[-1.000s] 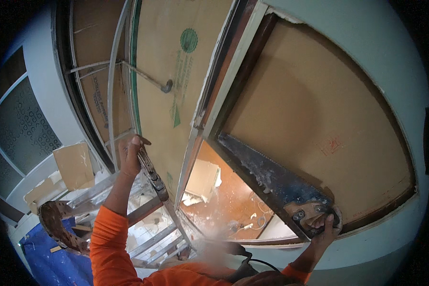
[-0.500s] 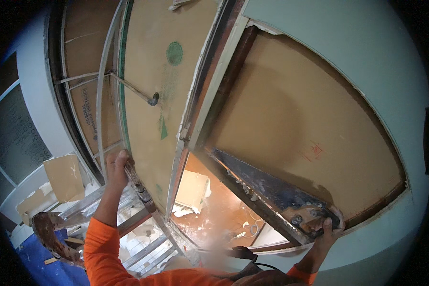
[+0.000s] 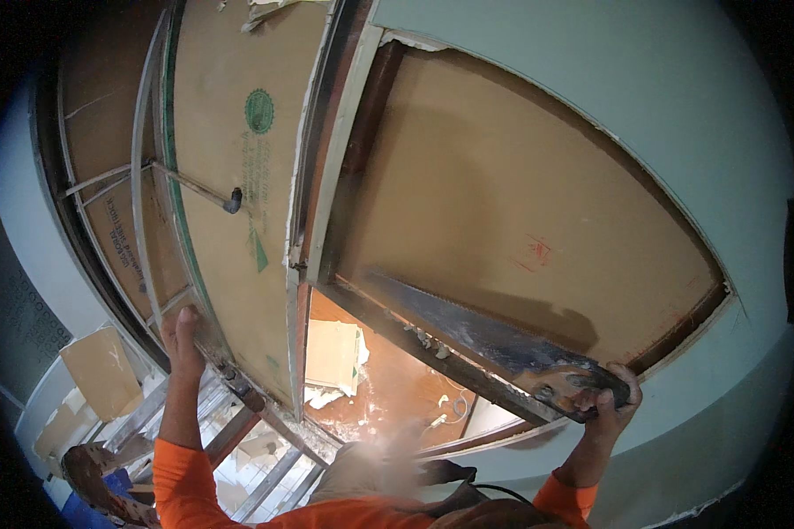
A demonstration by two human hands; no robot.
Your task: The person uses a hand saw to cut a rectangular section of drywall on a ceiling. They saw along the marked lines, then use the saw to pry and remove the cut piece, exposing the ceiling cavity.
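My right hand (image 3: 613, 398) is closed round the worn wooden handle of a handsaw (image 3: 476, 333). Its dark, scuffed blade points up and to the left. The blade lies close along a wooden stud (image 3: 441, 353) with ragged white bits on it, at the lower edge of an opening in the green wallboard (image 3: 591, 79). Tan board (image 3: 503, 176) shows behind the blade. At the left, my left hand (image 3: 183, 337) is closed on a worn, dirty bar (image 3: 229, 375) beside the open wall framing; part of its grip is hidden.
A thin pipe with a dark elbow (image 3: 232, 201) sticks out across the tan board at left. Below are a silver ladder-like frame (image 3: 273, 480), broken board pieces (image 3: 101, 375) and dusty floor with debris. A pale curved strip (image 3: 139, 167) runs down the left framing.
The view has shifted, so the wall appears further left. The saw has turned slightly flatter and its handle sits a little closer to the stud's end. Both hands keep their grips.
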